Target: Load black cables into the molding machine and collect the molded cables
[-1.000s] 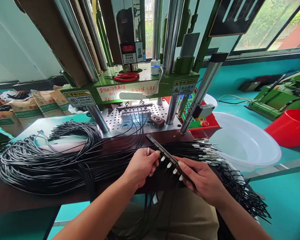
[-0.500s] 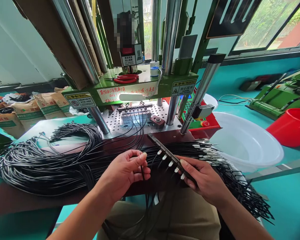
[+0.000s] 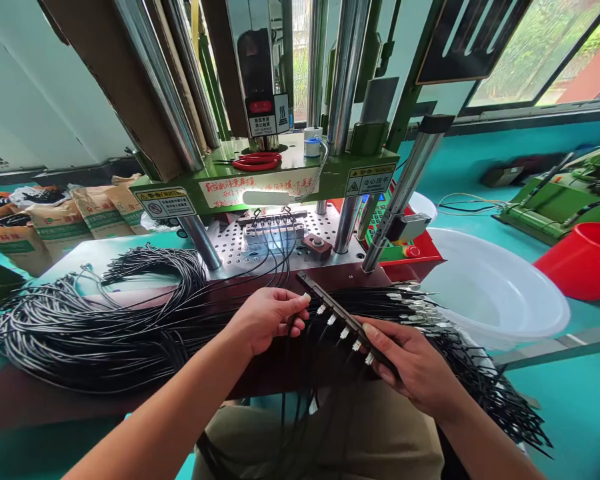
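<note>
My right hand grips the near end of a dark bar-shaped fixture, which slants up to the left. Several cables with silvery connectors stick out along its left side and hang down toward my lap. Between the thumb and fingers of my left hand is a black cable; its pale connector tip reaches close to the far end of the bar. Whether that tip touches the bar I cannot tell. Behind the hands, a metal mold on the press plate holds several more cables.
A big bundle of black cables lies across the bench on the left, and cable ends with connectors spread to the right. Above stands a green press with red-handled pliers. A white tub and a red bucket stand at right.
My left hand has moved up and right toward the far end of the bar, bringing the cable's tip near it. My right hand still grips the bar in nearly the same place.
</note>
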The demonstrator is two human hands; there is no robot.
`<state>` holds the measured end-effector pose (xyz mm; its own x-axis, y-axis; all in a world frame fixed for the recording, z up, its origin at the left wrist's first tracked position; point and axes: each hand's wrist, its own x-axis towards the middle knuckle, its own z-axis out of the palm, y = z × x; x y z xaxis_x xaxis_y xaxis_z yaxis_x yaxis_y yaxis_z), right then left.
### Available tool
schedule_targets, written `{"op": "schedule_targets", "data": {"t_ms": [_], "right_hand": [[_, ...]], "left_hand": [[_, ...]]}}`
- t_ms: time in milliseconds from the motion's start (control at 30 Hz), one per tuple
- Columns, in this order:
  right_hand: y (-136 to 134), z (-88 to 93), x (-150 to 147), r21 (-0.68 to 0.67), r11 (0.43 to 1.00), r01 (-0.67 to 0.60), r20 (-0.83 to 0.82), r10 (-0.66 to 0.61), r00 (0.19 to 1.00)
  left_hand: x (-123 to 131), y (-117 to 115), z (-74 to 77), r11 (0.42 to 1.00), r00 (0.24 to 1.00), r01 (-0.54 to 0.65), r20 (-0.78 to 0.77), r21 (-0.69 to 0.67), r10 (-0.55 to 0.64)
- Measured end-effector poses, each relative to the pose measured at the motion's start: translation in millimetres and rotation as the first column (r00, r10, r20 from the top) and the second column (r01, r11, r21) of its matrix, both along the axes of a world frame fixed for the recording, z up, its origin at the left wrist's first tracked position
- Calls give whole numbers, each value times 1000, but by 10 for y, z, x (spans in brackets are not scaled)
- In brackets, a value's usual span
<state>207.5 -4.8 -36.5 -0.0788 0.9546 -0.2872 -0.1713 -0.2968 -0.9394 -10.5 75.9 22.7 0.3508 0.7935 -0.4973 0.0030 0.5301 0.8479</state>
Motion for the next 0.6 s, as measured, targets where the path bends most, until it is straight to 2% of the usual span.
{"op": "schedule_targets", "data": {"t_ms": [167, 600], "right_hand": [[2, 26, -6, 19, 999, -40, 23, 39, 999], [6, 138, -13, 18, 994, -104, 94, 102, 990]], "left_hand": [[38, 30, -24, 1000, 999, 18, 27, -17, -18], [70, 55, -68, 999, 999, 39, -34, 13, -38]]}}
